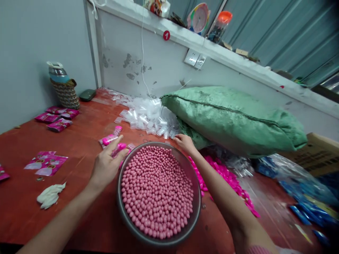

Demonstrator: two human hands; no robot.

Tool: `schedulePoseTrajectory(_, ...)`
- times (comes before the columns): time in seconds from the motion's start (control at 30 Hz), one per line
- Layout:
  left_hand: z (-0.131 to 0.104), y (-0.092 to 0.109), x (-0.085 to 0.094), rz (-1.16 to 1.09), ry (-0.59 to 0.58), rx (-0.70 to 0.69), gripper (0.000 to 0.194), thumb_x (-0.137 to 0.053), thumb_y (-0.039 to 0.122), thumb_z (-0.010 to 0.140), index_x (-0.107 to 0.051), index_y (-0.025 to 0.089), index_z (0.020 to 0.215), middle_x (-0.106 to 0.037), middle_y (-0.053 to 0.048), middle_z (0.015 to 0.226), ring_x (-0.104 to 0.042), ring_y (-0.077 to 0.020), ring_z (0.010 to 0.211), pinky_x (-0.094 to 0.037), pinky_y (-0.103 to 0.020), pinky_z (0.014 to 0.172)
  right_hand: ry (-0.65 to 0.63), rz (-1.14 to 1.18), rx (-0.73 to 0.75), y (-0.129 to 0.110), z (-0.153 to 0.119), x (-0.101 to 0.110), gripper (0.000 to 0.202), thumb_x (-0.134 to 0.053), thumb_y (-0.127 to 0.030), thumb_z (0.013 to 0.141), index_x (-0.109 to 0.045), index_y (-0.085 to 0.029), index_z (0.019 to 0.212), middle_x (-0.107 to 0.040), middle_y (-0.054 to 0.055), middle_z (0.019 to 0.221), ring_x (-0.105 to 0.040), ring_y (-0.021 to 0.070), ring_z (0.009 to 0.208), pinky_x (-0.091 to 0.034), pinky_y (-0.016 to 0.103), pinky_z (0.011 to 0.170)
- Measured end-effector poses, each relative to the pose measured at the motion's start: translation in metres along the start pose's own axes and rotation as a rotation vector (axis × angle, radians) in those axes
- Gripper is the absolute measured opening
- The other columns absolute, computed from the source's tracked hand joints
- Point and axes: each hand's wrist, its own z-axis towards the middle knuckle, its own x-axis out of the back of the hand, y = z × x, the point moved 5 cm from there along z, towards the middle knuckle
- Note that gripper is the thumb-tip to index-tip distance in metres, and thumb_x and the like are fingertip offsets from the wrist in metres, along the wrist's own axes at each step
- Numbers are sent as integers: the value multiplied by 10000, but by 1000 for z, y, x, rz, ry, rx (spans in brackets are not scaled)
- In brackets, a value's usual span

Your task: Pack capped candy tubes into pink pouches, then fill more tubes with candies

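Note:
A round metal bowl full of pink beads stands on the red table between my forearms. Beyond its left rim, my left hand has thumb and fingers around a pink-capped clear tube. More tubes with pink caps lie just past those fingers. My right hand reaches over the far rim, fingertips drawn together at the near edge of a pile of empty clear tubes. Whatever its fingertips pinch is too small to make out. Loose pink caps are heaped under and beside my right forearm.
A large green sack lies behind the caps. Pink printed packets and a crumpled white tissue are on the left. A jar in a woven holder stands at the wall. Blue packets and a cardboard box sit right.

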Motion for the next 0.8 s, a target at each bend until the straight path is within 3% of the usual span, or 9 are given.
schedulePoseTrajectory(0.13,-17,0,-24,224,-100,-228,404,-503,343,781,-522,228,1168,-517,-45,1231,-421,-227,1166,-283,-400,1003,-109,-68,-126,20,57,-35,328,-512,-398,763,-646,-98,751,-658,101,679,-618,190,683,-430,247,627)
schedulePoseTrajectory(0.23,-29,1,-43,350,-185,-396,352,-507,299,783,-557,231,1125,-573,-43,1162,-416,-239,1171,-250,-446,1018,-103,-128,-186,26,83,-57,451,-536,-467,725,-601,-60,909,-645,183,859,-611,248,798,-436,294,659)
schedulePoseTrajectory(0.33,-30,2,-50,465,-216,-510,304,-510,267,782,-585,225,1073,-633,-41,1057,-471,-246,1117,-248,-491,1011,-65,-186,-217,28,101,-72,660,-527,-543,700,-449,-52,1135,-572,234,1044,-563,299,941,-433,360,717)
schedulePoseTrajectory(0.4,-30,2,-51,523,-220,-564,285,-511,253,781,-589,219,1052,-647,-39,1020,-501,-245,1082,-257,-513,1001,-52,-224,-223,29,110,-78,728,-542,-560,677,-379,-71,1191,-560,225,1065,-547,307,973,-430,377,733)
schedulePoseTrajectory(0.5,-30,3,-50,570,-185,-605,256,-513,241,779,-595,210,1019,-659,-36,982,-533,-238,1039,-293,-522,979,-55,-284,-203,28,116,-84,677,-509,-563,701,-397,-86,1170,-585,207,1008,-570,299,928,-435,368,707)
schedulePoseTrajectory(0.63,-32,4,-50,575,-158,-626,232,-524,235,771,-603,210,988,-669,-29,944,-560,-227,998,-311,-515,974,-12,-402,-63,21,114,-82,515,-365,-443,826,-359,-108,1217,-552,213,1053,-549,301,950,-408,414,740)
schedulePoseTrajectory(0.8,-31,4,-50,567,-157,-631,215,-530,228,767,-608,207,966,-675,-25,910,-577,-225,961,-307,-525,971,24,-553,299,-2,111,-80,443,-356,-193,835,-326,-293,1266,-341,92,1340,-340,282,1184,-287,453,901)
